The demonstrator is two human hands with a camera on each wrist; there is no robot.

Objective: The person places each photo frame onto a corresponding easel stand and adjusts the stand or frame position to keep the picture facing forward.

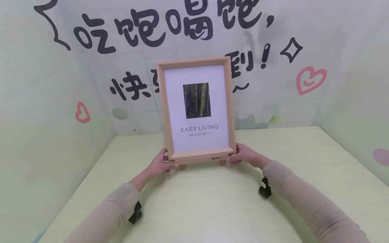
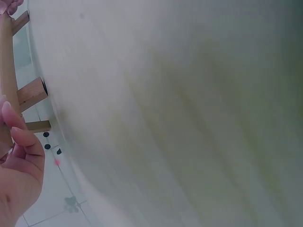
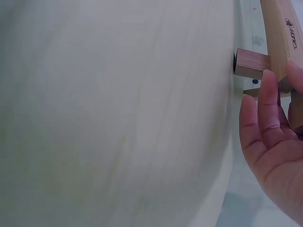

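A light wooden picture frame (image 1: 232, 111) stands upright, leaning slightly back, on the ledge (image 1: 194, 160) of a small wooden easel. Behind its front sits a white sheet with a bamboo picture and the words EASY LIVING. My left hand (image 1: 160, 163) grips the left end of the easel's ledge, thumb in front, at the frame's lower corner. At the opposite end my right hand (image 1: 244, 154) holds the ledge the same way. Short easel legs (image 2: 33, 94) show under the ledge in the left wrist view; another leg (image 3: 252, 64) appears beside my right fingers (image 3: 270, 109).
The pale wood-grain tabletop (image 1: 200, 202) stretches out in front of the easel. Close behind hangs a light backdrop (image 1: 273, 111) with large black lettering and pink hearts, and side panels close in left and right. Black wrist devices (image 1: 265, 188) hang below both sleeves.
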